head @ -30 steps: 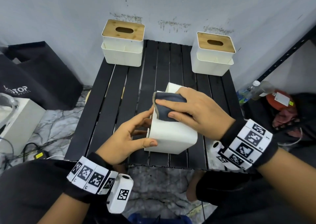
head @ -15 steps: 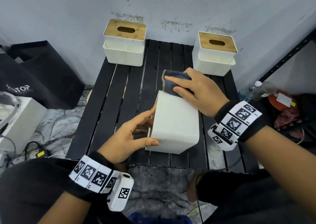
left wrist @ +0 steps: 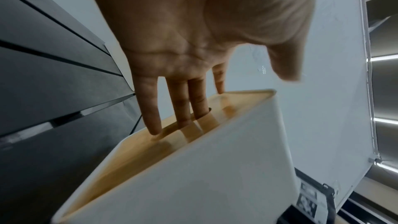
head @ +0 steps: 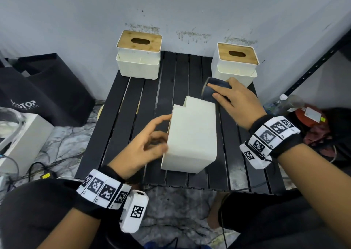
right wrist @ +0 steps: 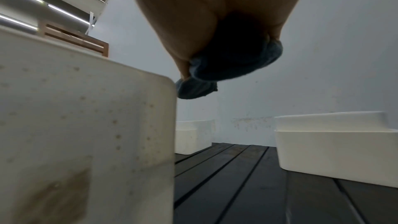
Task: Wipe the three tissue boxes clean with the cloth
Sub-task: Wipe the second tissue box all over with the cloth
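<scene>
The near tissue box [head: 191, 134] lies tipped on its side on the black slatted tabletop [head: 133, 104], its plain white underside and wall facing up and its wooden lid turned toward the left hand [head: 146, 148]. It is off-white plastic with rounded corners and a stepped outline at its far end. In the right wrist view its wall shows fine brownish specks and a faint tan smear low down. In the left wrist view the lid is pale bamboo with a slot cut in it. The left hand's grip is loose and spread: the fingers [left wrist: 150, 108] reach out nearly straight with their tips on the lid, two of them at the slot's edge, and the thumb stands clear of the box, so nothing is clasped.

Beyond and to the right of that box, the right hand [head: 237, 104] holds the cloth [head: 214, 89], a dark blue-grey wad bunched under the fingers with its folded edge sticking out past the fingertips. This grip is closed round the cloth and is lifted off the box.

Just past the right hand stands a second tissue box [head: 236, 64], upright, white with a bamboo lid and an oval slot. A third tissue box [head: 139, 56] of the same make stands well apart from both hands at the far left of the tabletop, against the wall.
</scene>
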